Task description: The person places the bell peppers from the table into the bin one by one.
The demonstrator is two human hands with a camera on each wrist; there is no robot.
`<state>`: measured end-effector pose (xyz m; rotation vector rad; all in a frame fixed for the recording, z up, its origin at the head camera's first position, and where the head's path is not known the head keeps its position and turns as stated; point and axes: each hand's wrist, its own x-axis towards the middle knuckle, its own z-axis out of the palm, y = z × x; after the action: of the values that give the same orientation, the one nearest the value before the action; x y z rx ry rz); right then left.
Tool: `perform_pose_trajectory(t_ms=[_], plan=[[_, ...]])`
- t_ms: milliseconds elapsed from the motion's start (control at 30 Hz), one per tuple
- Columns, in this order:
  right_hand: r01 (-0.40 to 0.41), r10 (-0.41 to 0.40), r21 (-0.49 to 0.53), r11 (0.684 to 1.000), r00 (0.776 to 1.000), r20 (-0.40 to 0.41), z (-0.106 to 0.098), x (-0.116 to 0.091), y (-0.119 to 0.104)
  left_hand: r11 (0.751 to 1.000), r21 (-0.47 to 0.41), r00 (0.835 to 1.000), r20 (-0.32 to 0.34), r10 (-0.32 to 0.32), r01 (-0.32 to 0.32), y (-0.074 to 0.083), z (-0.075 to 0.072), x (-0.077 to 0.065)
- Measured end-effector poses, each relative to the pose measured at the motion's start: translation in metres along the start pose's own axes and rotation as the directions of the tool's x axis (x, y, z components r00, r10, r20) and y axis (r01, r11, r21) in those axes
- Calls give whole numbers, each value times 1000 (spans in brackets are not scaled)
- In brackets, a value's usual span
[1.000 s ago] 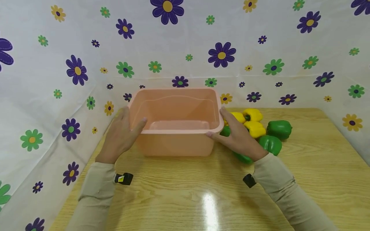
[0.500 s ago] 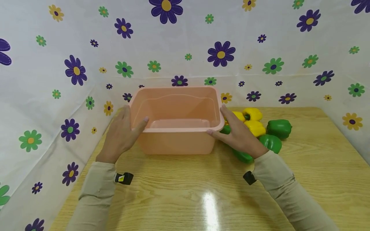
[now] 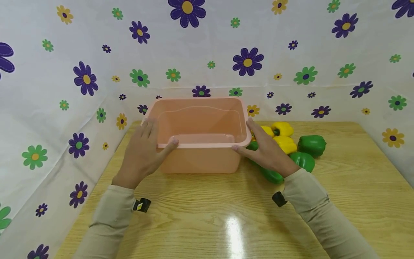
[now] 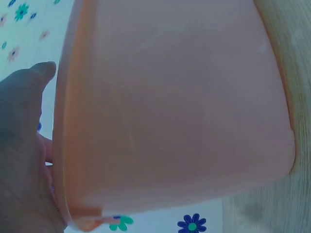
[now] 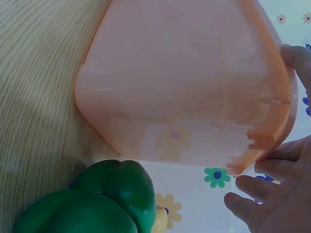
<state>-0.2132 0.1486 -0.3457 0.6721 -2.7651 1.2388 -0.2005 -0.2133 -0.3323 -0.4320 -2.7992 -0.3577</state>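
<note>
A peach-pink plastic basin (image 3: 200, 160) stands on the wooden table, its inside bare. My left hand (image 3: 139, 156) lies over its front left corner with fingers extended and thumb spread above the front rim. In the left wrist view that thumb (image 4: 29, 85) is apart from the basin's edge, while other fingers show behind the rim. At the front right corner my right hand (image 3: 266, 153) touches the rim, thumb at the front and fingers extended along the side. Its fingers (image 5: 282, 170) are spread and mostly straight in the right wrist view.
Right of the basin lie yellow bell peppers (image 3: 286, 144) and green bell peppers (image 3: 312, 145), several in all, partly hidden behind the right hand. The wooden table (image 3: 207, 201) meets a white flowered cloth (image 3: 207, 43) at the back and left.
My left hand has shifted right and slightly toward me, from the basin's left side to over its front corner. The right hand stays put. The basin has slid back very slightly.
</note>
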Motion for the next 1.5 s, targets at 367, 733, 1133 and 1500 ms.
perform_pose_trajectory(t_ms=[367,733,1133,1500], plan=[[-21,21,-15,1000,1000,16,4,3,1,994,104,998,52,38,-43,12,6,-3],[-31,31,-17,999,999,24,3,4,1,990,130,997,44,56,-61,12,7,-3],[-36,36,-4,999,999,35,4,6,0,984,156,995,55,79,-87,19,9,-6],[-38,39,-22,999,999,29,1,5,0,986,139,995,26,94,-97,22,13,-4]])
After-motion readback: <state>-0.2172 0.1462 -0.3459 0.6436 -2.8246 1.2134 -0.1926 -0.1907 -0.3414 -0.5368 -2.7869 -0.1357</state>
